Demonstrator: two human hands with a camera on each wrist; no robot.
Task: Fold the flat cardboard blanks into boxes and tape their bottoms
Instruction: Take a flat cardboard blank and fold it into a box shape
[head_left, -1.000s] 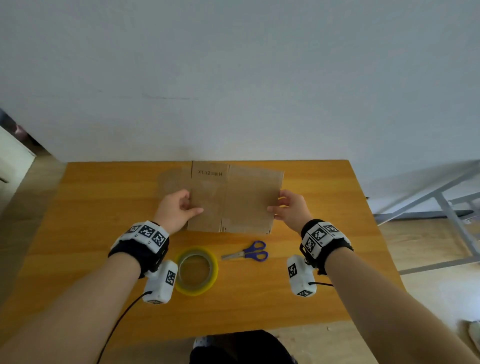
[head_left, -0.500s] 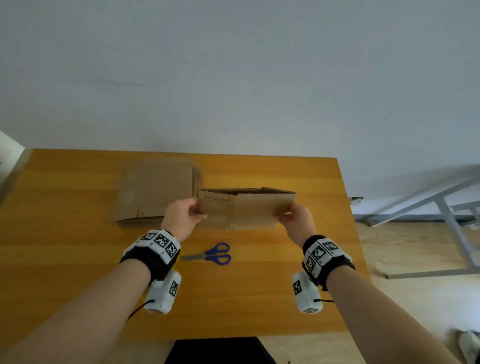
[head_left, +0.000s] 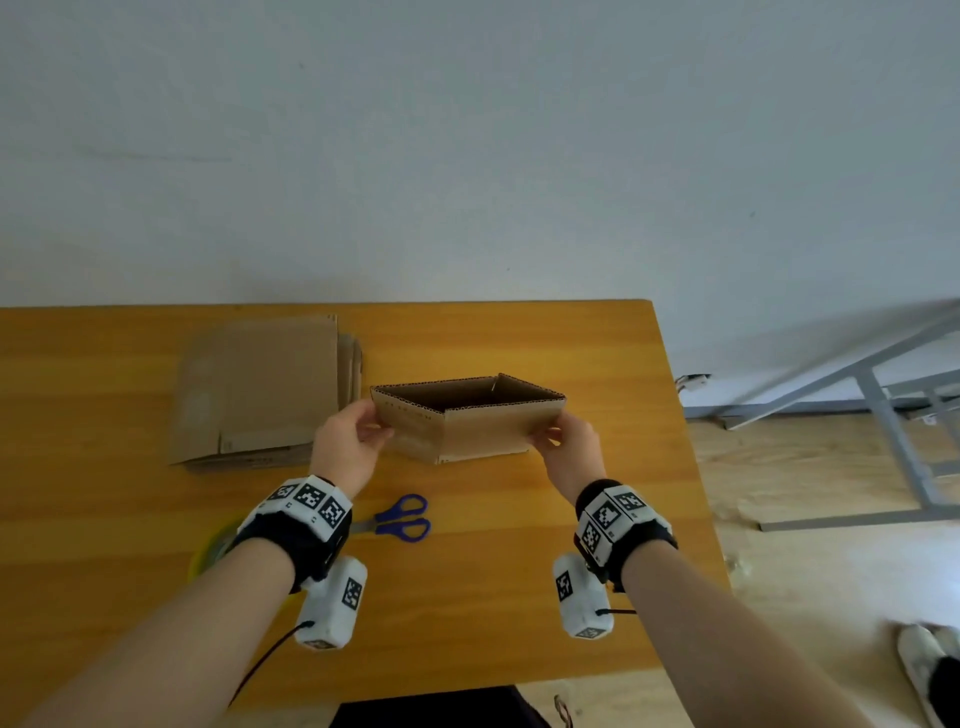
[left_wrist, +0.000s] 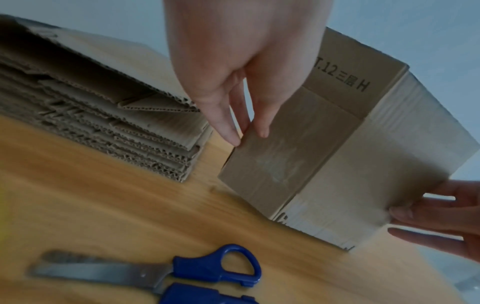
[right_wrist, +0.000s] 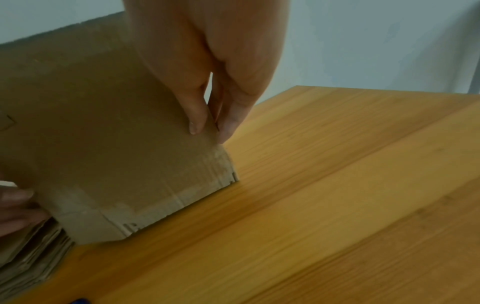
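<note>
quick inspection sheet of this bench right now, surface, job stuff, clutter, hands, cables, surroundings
surface: wooden table, set against a pale wall.
job's things: one cardboard blank opened into a skewed tube, bottom untaped; stack of flat blanks to its left; yellow tape roll partly hidden by the left wrist; blue-handled scissors near the front.
clutter: nothing seen.
grippers: left hand pinches the tube's left edge; right hand pinches its right edge.
cables: black lead from the left wrist camera; short one at the right.
surroundings: grey metal frame on the wood floor, right of the table.
</note>
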